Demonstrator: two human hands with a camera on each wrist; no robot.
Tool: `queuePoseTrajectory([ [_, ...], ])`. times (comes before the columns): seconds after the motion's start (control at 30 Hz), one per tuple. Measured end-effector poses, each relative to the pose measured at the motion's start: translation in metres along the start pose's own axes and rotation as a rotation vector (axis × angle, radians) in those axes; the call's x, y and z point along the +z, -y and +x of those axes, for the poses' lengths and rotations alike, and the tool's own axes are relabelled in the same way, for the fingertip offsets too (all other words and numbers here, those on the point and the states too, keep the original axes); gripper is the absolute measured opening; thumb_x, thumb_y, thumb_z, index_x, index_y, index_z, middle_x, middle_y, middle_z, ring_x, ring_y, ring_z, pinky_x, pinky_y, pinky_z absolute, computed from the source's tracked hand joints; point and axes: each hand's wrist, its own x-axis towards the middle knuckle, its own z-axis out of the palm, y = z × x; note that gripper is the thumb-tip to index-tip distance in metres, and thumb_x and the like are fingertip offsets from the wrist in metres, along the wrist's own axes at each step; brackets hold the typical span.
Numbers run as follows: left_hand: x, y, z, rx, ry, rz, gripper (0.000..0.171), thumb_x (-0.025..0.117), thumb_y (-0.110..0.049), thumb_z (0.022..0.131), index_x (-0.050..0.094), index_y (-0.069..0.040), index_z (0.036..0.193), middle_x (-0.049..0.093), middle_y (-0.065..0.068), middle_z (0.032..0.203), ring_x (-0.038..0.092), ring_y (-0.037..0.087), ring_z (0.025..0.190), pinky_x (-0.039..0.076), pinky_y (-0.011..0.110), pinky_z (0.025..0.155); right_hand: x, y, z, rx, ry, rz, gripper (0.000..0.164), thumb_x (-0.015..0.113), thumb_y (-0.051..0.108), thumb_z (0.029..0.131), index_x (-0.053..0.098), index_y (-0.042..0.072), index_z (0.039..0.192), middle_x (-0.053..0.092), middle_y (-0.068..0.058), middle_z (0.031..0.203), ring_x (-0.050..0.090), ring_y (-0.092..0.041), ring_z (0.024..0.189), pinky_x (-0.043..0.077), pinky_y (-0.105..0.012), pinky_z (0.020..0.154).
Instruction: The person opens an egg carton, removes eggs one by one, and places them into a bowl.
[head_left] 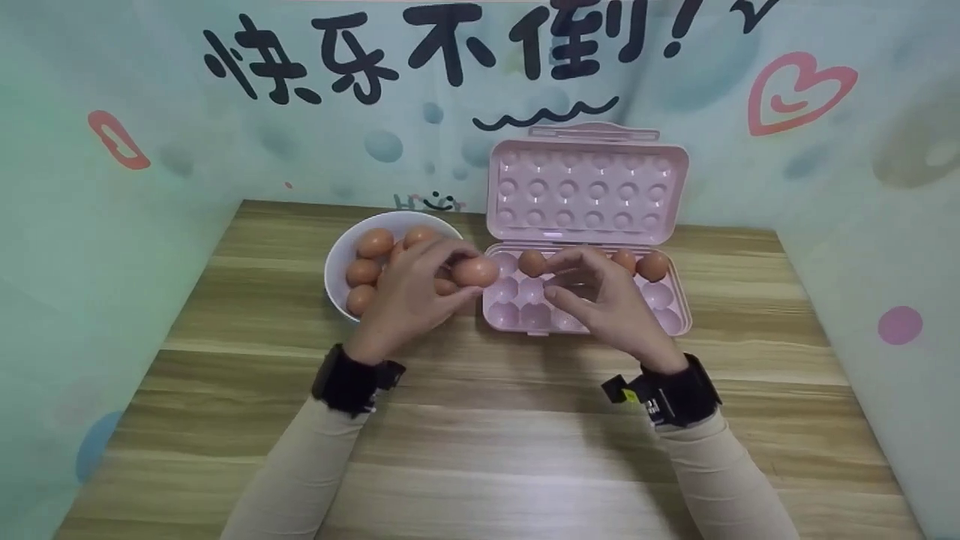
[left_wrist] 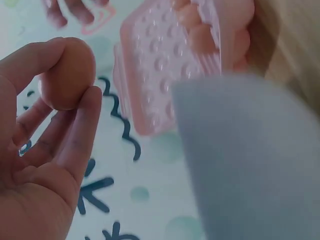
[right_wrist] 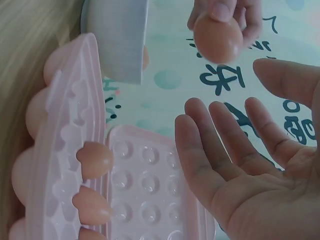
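Note:
My left hand [head_left: 412, 296] pinches a brown egg [head_left: 475, 271] between thumb and fingertips, over the right side of the white bowl [head_left: 335, 289]. That egg [left_wrist: 67, 75] is seen plainly in the left wrist view. To the right, my right hand [head_left: 611, 304] hovers above the pink egg carton [head_left: 501, 315], its fingers apart and holding nothing. In the right wrist view its palm [right_wrist: 265, 200] is bare. Brown eggs [head_left: 652, 266] sit in the carton's back row, partly hidden behind the right hand. Other cups in front show bare pink plastic.
Several brown eggs [head_left: 364, 272] lie in the bowl, some covered by the left hand. The carton's dimpled lid [head_left: 587, 187] stands raised at the back, near the printed backdrop [head_left: 315, 150]. Wooden tabletop [head_left: 495, 435] extends toward the front between the forearms.

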Motion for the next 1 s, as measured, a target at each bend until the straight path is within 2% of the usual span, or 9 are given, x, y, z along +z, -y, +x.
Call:
queuePoseTrajectory([
  [0.2,-0.038,0.027,0.007,-0.115,0.040,0.075,0.040,0.087,-0.020,0.088,0.070,-0.009,0.123,0.071,0.009,0.119,0.063,0.026,0.106,0.050,0.042,0.092,-0.007,0.003,0.001,-0.006,-0.038,0.041,0.028,0.076,0.001,0.096,0.066,0.000,0.123,0.071,-0.014,0.122,0.071,-0.029,0.114,0.060,-0.041,0.098],
  [0.37,-0.054,0.051,0.013,-0.229,0.110,0.124,0.037,0.085,-0.018,0.090,0.068,-0.007,0.120,0.069,0.011,0.115,0.060,0.028,0.102,0.050,0.044,0.087,-0.008,0.002,0.002,-0.026,-0.035,0.051,0.027,0.075,-0.001,0.096,0.067,-0.002,0.121,0.070,-0.016,0.122,0.071,-0.025,0.113,0.060,-0.040,0.097],
  [0.53,-0.058,0.072,0.017,-0.288,0.173,0.157,0.028,0.081,-0.014,0.091,0.066,-0.004,0.113,0.064,0.013,0.102,0.056,0.030,0.095,0.046,0.043,0.082,-0.008,-0.001,0.002,-0.031,-0.030,0.064,0.025,0.075,-0.002,0.096,0.067,-0.003,0.120,0.070,-0.013,0.122,0.071,-0.026,0.113,0.060,-0.042,0.097],
  [0.7,-0.056,0.081,0.020,-0.328,0.225,0.172,0.023,0.076,-0.010,0.090,0.064,-0.002,0.107,0.060,0.014,0.100,0.053,0.032,0.097,0.045,0.043,0.084,-0.009,-0.001,0.001,-0.036,-0.032,0.073,0.024,0.074,-0.002,0.096,0.068,-0.003,0.119,0.070,-0.011,0.122,0.071,-0.028,0.113,0.060,-0.043,0.098],
  [0.87,-0.052,0.088,0.018,-0.350,0.233,0.201,0.021,0.073,-0.006,0.089,0.063,0.000,0.106,0.060,0.016,0.104,0.053,0.034,0.099,0.045,0.046,0.086,-0.011,-0.003,0.002,-0.037,-0.033,0.069,0.025,0.075,-0.002,0.095,0.068,-0.002,0.119,0.070,-0.015,0.123,0.070,-0.033,0.114,0.060,-0.044,0.098],
  [1.0,-0.048,0.092,0.017,-0.361,0.226,0.203,0.021,0.074,-0.005,0.089,0.064,0.001,0.106,0.059,0.017,0.107,0.053,0.035,0.101,0.046,0.047,0.089,-0.012,-0.003,0.002,-0.034,-0.029,0.062,0.025,0.076,0.000,0.096,0.068,-0.002,0.120,0.070,-0.016,0.122,0.071,-0.028,0.114,0.060,-0.046,0.098],
])
